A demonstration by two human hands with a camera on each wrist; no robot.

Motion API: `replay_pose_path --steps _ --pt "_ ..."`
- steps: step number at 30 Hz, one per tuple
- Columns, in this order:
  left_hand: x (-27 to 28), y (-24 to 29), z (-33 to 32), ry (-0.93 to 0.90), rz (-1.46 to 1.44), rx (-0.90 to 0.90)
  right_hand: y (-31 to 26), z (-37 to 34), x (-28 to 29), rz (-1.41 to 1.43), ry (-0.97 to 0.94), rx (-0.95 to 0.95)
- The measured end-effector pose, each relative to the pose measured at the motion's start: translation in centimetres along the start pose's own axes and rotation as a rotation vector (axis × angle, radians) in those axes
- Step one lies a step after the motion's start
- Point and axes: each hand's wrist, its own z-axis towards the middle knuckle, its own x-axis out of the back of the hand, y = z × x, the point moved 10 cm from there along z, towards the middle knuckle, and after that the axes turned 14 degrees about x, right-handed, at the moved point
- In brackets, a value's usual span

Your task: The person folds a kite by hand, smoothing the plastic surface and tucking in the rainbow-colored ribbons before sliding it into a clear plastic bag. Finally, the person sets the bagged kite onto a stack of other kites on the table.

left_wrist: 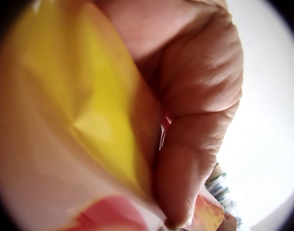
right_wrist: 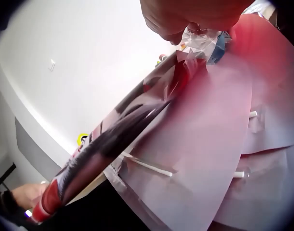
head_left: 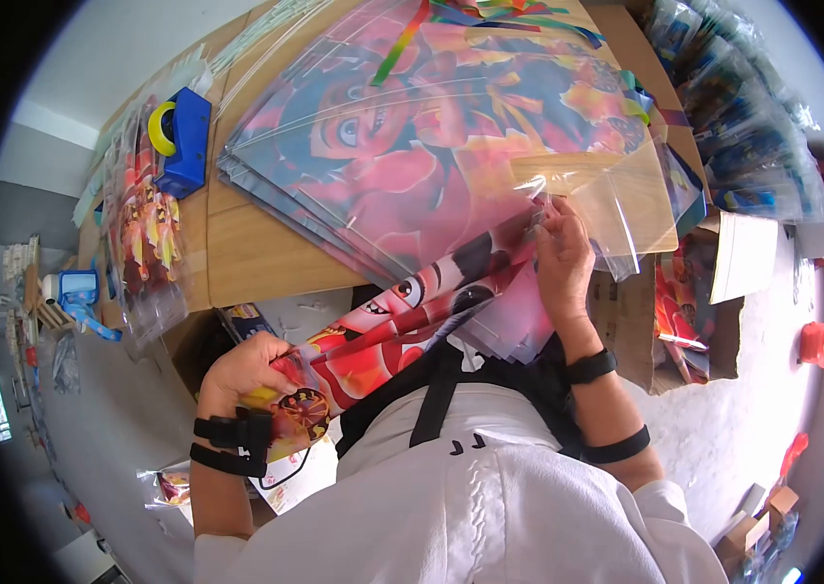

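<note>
A folded kite (head_left: 402,311) with a red, cartoon-faced print stretches slantwise in front of the person's waist. The left hand (head_left: 244,370) grips its lower end, thumb on top; in the left wrist view the thumb lies against the yellow part of the print (left_wrist: 101,110). At the upper end the right hand (head_left: 567,255) pinches a clear plastic sleeve (head_left: 536,190) around the kite's tip. The right wrist view shows the folded kite (right_wrist: 118,125) running down to the left hand (right_wrist: 29,196). Behind it lies a stack of flat kites (head_left: 383,146) on the table.
A blue tape dispenser (head_left: 186,146) stands on the wooden table (head_left: 246,258), beside bagged prints (head_left: 147,214). Rainbow ribbons (head_left: 519,12) lie across the stack's far end. To the right are a cardboard box (head_left: 626,321) with prints and hanging plastic packs (head_left: 743,127).
</note>
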Motion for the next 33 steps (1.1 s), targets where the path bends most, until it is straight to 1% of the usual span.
replay_pose_path --steps 1,4,5,7,8,10,11,13,14,15,16,17,18,19,20,21,23,24,25,26,27,28,30,32,33 --pt "0.1 -0.2 0.0 -0.007 -0.040 0.033 -0.2 -0.1 0.3 -0.002 0.004 -0.002" --pt "-0.1 0.4 0.0 -0.019 -0.028 -0.004 -6.0 0.2 -1.7 -0.098 -0.247 0.369" --pt "-0.1 0.5 -0.1 -0.020 -0.027 -0.004 -7.4 0.0 -2.3 -0.180 -0.260 0.486" --pt "-0.4 0.8 -0.1 -0.031 0.007 -0.003 -9.4 0.0 -2.8 -0.251 -0.300 0.570" --pt "-0.3 0.6 -0.1 -0.031 0.007 -0.004 -9.2 0.1 -2.7 -0.251 -0.299 0.571" --pt "0.4 -0.2 -0.4 0.016 0.083 -0.016 -7.9 0.7 -2.1 -0.177 -0.287 0.480" --pt "0.4 -0.5 -0.4 0.015 0.084 -0.017 -7.6 0.7 -1.9 -0.179 -0.286 0.480" --pt "0.7 -1.6 -0.6 0.019 -0.115 0.013 -2.2 0.2 -1.8 0.192 -0.246 -0.031" --pt "0.7 -1.7 -0.8 0.019 -0.115 0.012 -2.4 0.4 -2.2 0.242 -0.246 -0.025" --pt "0.7 -1.3 -1.3 0.031 -0.068 -0.031 -2.6 0.7 -2.5 0.242 -0.245 -0.022" --pt "0.6 -0.8 -1.9 0.043 -0.019 -0.073 -3.5 1.3 -3.2 0.282 -0.230 0.033" --pt "0.5 -0.6 -2.6 0.042 -0.016 -0.074 -5.0 2.1 -3.8 0.322 -0.215 0.087" --pt "1.0 -0.5 -3.5 0.127 0.011 -0.080 -7.3 3.4 -4.4 0.330 -0.234 0.125" --pt "1.5 -0.6 -4.4 0.212 0.039 -0.086 -9.3 4.6 -4.6 0.361 -0.171 0.214" --pt "2.3 -1.5 -5.2 0.287 0.189 -0.139 -10.0 5.3 -5.8 0.496 -0.165 0.192" --pt "2.1 -1.9 -6.3 0.288 0.193 -0.139 -10.5 5.8 -7.1 0.631 -0.160 0.170" --pt "2.8 -3.7 -8.7 0.394 0.116 0.031 -9.7 4.8 -10.7 0.877 -0.131 0.035" --pt "2.2 -4.3 -9.5 0.397 0.116 0.030 -9.0 3.5 -12.8 0.897 -0.191 -0.035" --pt "2.2 -5.8 -10.2 0.415 -0.077 0.083 -8.2 1.8 -14.7 0.847 -0.258 -0.043" --pt "2.1 -7.3 -10.8 0.431 -0.273 0.135 -8.4 0.7 -15.6 0.738 -0.346 -0.016" --pt "1.9 -8.2 -11.1 0.434 -0.276 0.140 -8.5 -0.6 -16.3 0.628 -0.434 0.009" --pt "1.6 -9.5 -10.9 0.402 -0.313 0.160 -8.3 -1.4 -16.5 0.633 -0.439 0.004" --pt "1.5 -11.4 -10.4 0.371 -0.360 0.185 -10.8 -1.8 -15.4 0.411 -0.508 0.295" --pt "1.2 -11.4 -9.7 0.322 -0.268 0.125 -11.2 -0.4 -12.9 0.416 -0.484 0.278" --pt "1.4 -11.4 -9.5 0.324 -0.278 0.128 -9.7 0.6 -11.1 0.184 -0.393 0.339"
